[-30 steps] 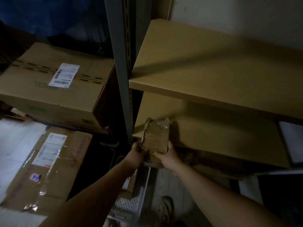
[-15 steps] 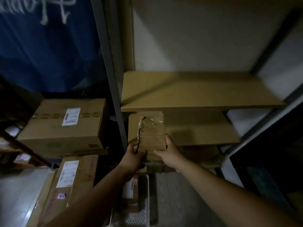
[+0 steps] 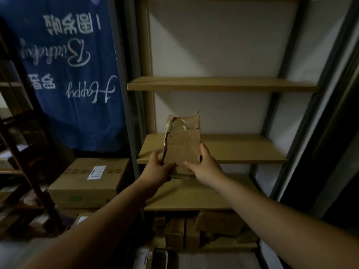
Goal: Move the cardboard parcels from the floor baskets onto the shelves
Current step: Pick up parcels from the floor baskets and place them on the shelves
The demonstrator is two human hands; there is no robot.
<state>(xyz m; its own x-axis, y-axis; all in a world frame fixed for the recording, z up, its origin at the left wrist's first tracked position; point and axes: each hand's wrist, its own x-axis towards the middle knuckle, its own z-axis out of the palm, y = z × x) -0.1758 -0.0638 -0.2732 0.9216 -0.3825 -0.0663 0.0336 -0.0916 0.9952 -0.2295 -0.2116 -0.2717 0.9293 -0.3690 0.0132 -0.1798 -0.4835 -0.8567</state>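
I see left hand (image 3: 157, 168) and right hand (image 3: 205, 168) clasping lower corners of small brown taped cardboard parcel (image 3: 183, 144), upright at frame centre, overlapping front edge of tan wooden shelf board (image 3: 242, 150). Board surface runs on rightward; grey metal upright (image 3: 134, 117) close left.

parcel (image 3: 183, 144): upright, taped (left edge torn), overlapping the front edge of shelf (image 3: 242, 150)
left hand (image 3: 157, 168): grips lower left corner
right hand (image 3: 205, 167): grips lower right side, thumb on the face
banner (image 3: 73, 74): blue, white lettering, left of the rack
box (image 3: 87, 183): labelled, under banner
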